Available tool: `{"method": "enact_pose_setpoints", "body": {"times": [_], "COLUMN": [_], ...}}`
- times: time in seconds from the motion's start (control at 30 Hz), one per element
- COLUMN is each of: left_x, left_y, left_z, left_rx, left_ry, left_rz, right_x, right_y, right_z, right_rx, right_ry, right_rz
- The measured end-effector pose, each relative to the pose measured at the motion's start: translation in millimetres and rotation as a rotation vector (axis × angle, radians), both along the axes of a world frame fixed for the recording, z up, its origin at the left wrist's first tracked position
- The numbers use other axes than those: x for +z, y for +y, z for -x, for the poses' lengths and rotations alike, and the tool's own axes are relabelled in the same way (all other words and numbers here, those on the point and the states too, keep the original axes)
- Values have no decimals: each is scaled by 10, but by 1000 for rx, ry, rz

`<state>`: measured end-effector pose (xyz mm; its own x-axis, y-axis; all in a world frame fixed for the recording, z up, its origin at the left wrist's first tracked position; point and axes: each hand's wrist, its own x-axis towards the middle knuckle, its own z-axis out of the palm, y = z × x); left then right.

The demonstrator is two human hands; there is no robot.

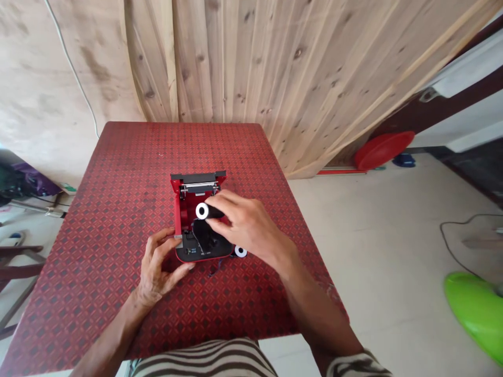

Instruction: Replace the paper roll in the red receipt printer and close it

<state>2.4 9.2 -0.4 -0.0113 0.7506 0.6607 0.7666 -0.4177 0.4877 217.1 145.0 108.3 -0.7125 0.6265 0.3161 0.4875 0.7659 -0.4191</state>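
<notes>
Red plastic makes up the small printer [198, 220] that sits near the middle of the bench [118, 173], its lid [198, 177] swung up and back at twelve o'clock so the inner bay lies open; the bench wears a red patterned cloth. Above that bay the right hand [245, 225] carries a dark roll [208, 211] with a white core end facing nine o'clock; the grip is pressed together on it, thumb below and fingers over the top, pinching the roll along its length. At seven o'clock of the printer the left hand [157, 264] braces the casing; its grip is partly spread, fingertips touching the left wall and the thumb near the black front edge, resting against the body and not clamped around anything. A second roll [240, 252] with a white core lies on the cloth at four o'clock of the printer, just beside its corner and partly hidden under the right wrist.

By the look of it the roll is light and stiff through its core, though the wound layers may slip or unwind; holding it across the barrel, as now, seems soundest. Light and apt to slide on the cloth, the printer probably needs the steadying hand; the hinged lid looks the fragile part.
</notes>
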Motion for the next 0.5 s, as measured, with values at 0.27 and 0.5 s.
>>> {"method": "enact_pose_setpoints", "body": {"times": [0.27,0.5], "left_x": [-10,2], "left_y": [-4,8], "left_z": [26,48], "left_rx": [1,-17], "left_ry": [13,24], "left_rz": [2,-7], "right_x": [-593,-1236], "right_y": [196,15], "right_z": [-559,-417], "right_rx": [-485,-601], "right_ry": [715,538], "right_rz": [524,512]}}
